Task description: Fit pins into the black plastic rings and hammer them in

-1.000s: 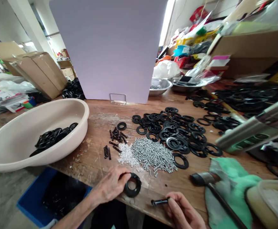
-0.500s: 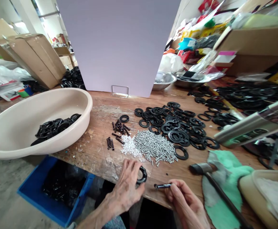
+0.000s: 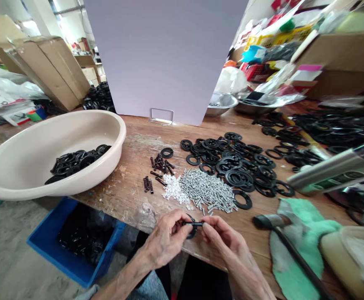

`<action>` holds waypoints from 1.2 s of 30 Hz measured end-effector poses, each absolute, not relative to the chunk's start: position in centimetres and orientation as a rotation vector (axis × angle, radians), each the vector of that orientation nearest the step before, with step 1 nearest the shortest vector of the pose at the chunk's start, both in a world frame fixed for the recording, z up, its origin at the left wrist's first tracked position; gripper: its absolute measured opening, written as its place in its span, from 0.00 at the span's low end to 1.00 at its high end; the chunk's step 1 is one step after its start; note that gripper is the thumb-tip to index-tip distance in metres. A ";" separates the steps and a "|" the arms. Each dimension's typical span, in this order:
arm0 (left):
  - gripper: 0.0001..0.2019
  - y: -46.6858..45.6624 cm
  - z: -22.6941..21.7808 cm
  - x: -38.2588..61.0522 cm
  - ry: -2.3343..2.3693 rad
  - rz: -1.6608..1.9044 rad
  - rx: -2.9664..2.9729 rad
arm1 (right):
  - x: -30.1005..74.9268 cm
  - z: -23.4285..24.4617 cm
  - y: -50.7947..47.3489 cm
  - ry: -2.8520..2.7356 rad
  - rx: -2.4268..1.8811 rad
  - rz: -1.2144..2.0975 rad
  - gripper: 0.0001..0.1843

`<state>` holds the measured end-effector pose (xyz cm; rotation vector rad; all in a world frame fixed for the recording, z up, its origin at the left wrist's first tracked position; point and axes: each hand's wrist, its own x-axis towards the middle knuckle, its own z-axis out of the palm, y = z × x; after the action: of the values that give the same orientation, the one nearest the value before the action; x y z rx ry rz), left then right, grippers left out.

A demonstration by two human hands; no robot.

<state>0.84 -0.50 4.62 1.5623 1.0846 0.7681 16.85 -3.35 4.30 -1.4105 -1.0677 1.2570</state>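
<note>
Black ring [image 3: 191, 235] sits pinched in my left hand [image 3: 166, 238], and my right hand [image 3: 222, 238] holds a dark bolt [image 3: 193, 223] against it, so my hands are together, fingers nearly meeting. Silver screws [image 3: 207, 191] lie just beyond my hands; left of those screws are small white pieces [image 3: 173, 187], farther beyond them a heap of black rings [image 3: 234, 166], and to their right a hammer [image 3: 271, 221].

Left hand [image 3: 166, 238] and right hand [image 3: 222, 236] just beside each other, both curled in a tight pinch, left wrist [image 3: 147, 256] and right wrist [image 3: 233, 252] bent inward, bare left forearm [image 3: 122, 278] and right forearm [image 3: 250, 277] angling in from below.
</note>
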 end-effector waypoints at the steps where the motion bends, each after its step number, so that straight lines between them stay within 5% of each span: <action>1: 0.05 -0.3 4.6 0.7 1.089 0.773 1.588 | 17.1 4.5 -3.1 -1.109 -1.412 1.289 0.23; 5: 0.05 -0.1 4.5 0.4 1.083 0.753 1.654 | 17.7 5.2 -2.6 -1.253 -1.445 1.234 0.22; 10: 0.18 -0.7 3.5 0.3 1.217 0.689 1.962 | 18.9 4.1 -2.4 -1.310 -1.535 1.060 0.21; 14: 0.20 -0.7 3.2 0.2 1.157 0.678 2.004 | 19.1 2.2 -2.5 -1.334 -1.495 1.076 0.20; 19: 0.05 0.3 3.5 0.5 1.066 0.777 1.876 | 18.6 1.1 -2.0 -1.398 -1.396 1.163 0.18; 29: 0.05 0.4 2.4 0.7 1.198 0.579 2.203 | 19.7 -0.5 -1.9 -2.048 -1.248 0.328 0.07; 36: 0.03 0.3 2.0 0.7 1.192 0.549 2.222 | 19.6 -1.1 -2.2 -2.185 -1.230 0.293 0.12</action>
<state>0.74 0.30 2.03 2.2219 1.1925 0.5487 19.59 -2.21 -1.11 -1.2300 -2.1849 0.2930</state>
